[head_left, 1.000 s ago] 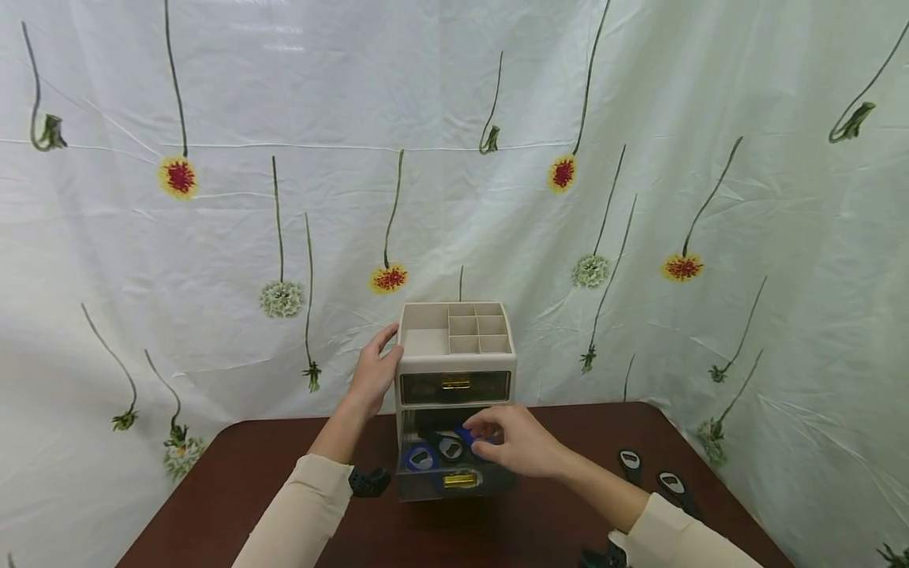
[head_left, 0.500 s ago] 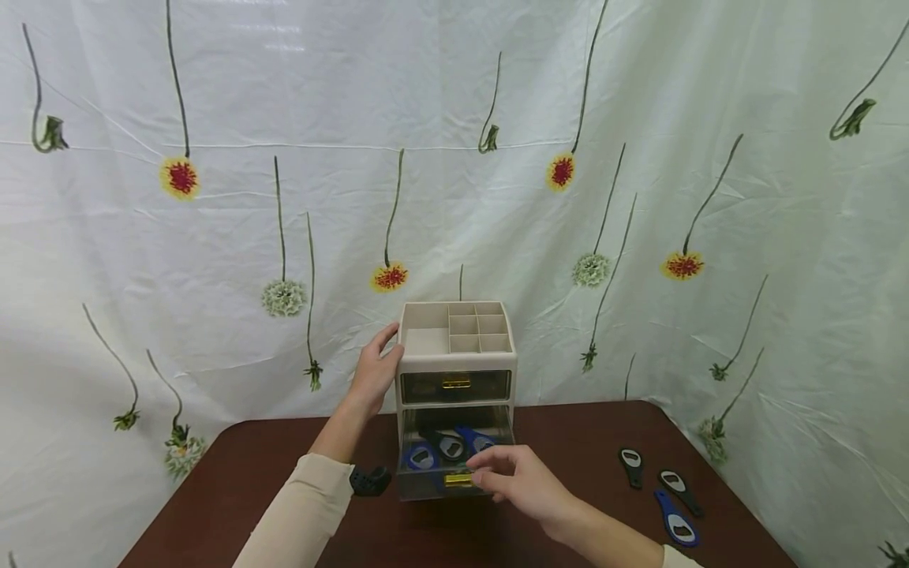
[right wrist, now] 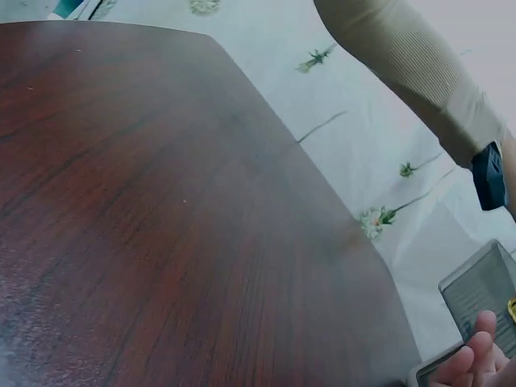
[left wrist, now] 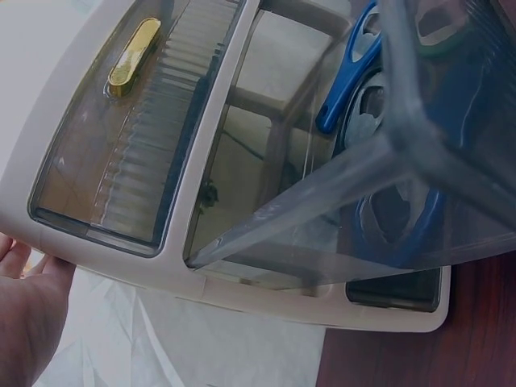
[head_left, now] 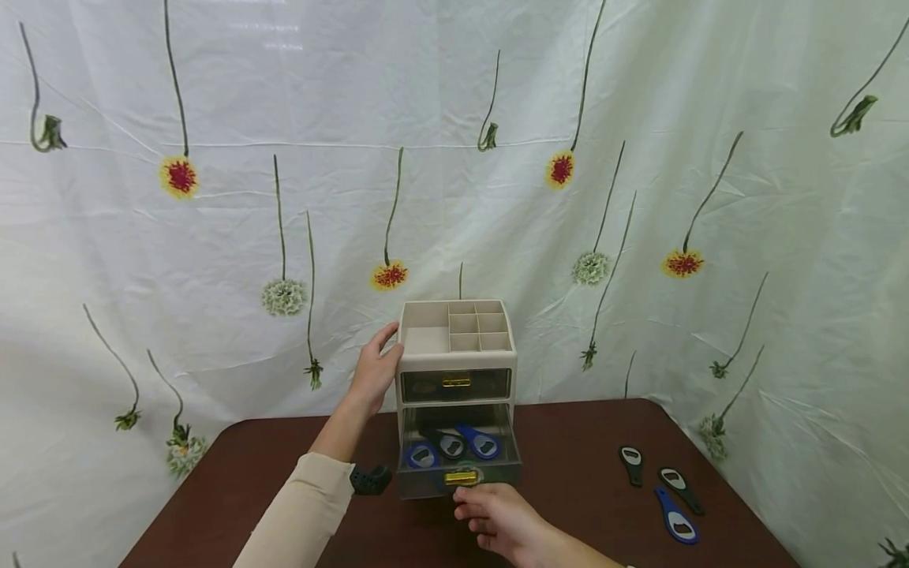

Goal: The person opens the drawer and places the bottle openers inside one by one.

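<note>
The organizer (head_left: 458, 362) is showing smooth, matt plastic; its drawers (head_left: 424, 486) are looking like glossy see-through plastic, their handles (head_left: 461, 478) shining like metal. Under the organizer, wood-grained tabletop (head_left: 578, 457) is softly gleaming; behind, creased cloth (head_left: 454, 213) is hanging.

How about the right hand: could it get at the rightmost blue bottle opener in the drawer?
Yes, probably: the right hand is close in front of the open-topped drawer, and nothing covers the blue bottle opener; only the drawer's front wall needs clearing.
</note>
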A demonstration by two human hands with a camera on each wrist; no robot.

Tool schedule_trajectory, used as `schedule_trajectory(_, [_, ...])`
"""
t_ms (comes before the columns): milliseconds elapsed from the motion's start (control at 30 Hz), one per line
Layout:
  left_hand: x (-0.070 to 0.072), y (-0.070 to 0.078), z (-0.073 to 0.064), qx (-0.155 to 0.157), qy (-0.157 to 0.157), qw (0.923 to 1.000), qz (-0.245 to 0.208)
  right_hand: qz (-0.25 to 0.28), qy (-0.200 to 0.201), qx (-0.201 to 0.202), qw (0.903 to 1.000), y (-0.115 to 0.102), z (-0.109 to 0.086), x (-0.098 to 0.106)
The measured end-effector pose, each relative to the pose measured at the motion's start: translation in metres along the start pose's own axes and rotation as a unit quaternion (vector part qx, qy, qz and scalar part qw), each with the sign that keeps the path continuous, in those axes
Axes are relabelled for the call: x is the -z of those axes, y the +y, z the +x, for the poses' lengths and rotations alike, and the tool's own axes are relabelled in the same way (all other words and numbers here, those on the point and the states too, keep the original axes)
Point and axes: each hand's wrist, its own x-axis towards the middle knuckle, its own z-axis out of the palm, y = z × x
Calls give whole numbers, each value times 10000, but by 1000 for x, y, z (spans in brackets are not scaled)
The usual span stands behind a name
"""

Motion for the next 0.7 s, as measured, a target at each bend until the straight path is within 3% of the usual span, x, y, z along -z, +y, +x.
schedule_trajectory(300, [0,1,1,53,-4,10000,13,810,-12,172,9966,2,10,-3])
schedule_trajectory(700, [1,-1,0,31,-48,10000,-55,726,17,393,9966,-4,16,-7])
